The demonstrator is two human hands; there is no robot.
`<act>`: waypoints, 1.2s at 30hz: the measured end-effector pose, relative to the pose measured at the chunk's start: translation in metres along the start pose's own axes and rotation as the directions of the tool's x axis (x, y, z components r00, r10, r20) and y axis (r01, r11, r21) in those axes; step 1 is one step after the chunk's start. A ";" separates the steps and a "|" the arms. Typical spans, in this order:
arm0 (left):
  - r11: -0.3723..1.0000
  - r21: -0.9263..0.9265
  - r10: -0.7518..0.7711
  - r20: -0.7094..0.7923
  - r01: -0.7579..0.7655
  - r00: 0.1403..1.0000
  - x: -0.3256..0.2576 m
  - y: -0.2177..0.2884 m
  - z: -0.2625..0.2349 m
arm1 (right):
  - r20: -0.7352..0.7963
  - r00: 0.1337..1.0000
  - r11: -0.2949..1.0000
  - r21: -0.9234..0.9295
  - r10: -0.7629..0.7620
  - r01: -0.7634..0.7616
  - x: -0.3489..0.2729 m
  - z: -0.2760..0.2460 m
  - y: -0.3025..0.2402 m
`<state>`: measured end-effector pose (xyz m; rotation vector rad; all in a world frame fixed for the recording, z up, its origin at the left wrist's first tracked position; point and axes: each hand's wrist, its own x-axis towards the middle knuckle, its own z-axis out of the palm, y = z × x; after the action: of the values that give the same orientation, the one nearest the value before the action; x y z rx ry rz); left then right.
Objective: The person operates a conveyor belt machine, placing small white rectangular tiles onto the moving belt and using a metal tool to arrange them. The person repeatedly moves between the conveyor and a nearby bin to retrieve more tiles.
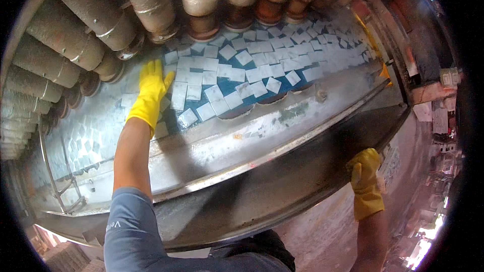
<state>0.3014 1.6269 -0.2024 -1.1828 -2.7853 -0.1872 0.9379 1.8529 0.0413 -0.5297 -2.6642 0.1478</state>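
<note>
The left hand (150,93), in a yellow rubber glove, lies flat with its fingers (154,70) spread wide and holding nothing, pressing on the flat white square pieces (229,78) that float crowded together on blue liquid in a long, shallow metal trough (282,121). The hand rests at the near-left end of the mass of squares, touching several of them. Above the trough hangs a row of thick, dusty cylindrical rollers (151,0). The right hand (367,181), also in a yellow glove, hangs down outside the trough's dark outer rim (302,181), its fingers loosely curled and holding nothing.
</note>
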 end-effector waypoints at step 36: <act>0.983 0.094 -0.177 0.319 0.155 0.931 -0.124 0.091 -0.057 | -0.069 0.972 0.956 -0.212 -0.222 0.203 -0.006 0.011 0.018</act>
<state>0.4557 1.5927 -0.1579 -1.0453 -3.1507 0.1009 0.9441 1.8670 0.0259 -0.2979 -2.6377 -0.2101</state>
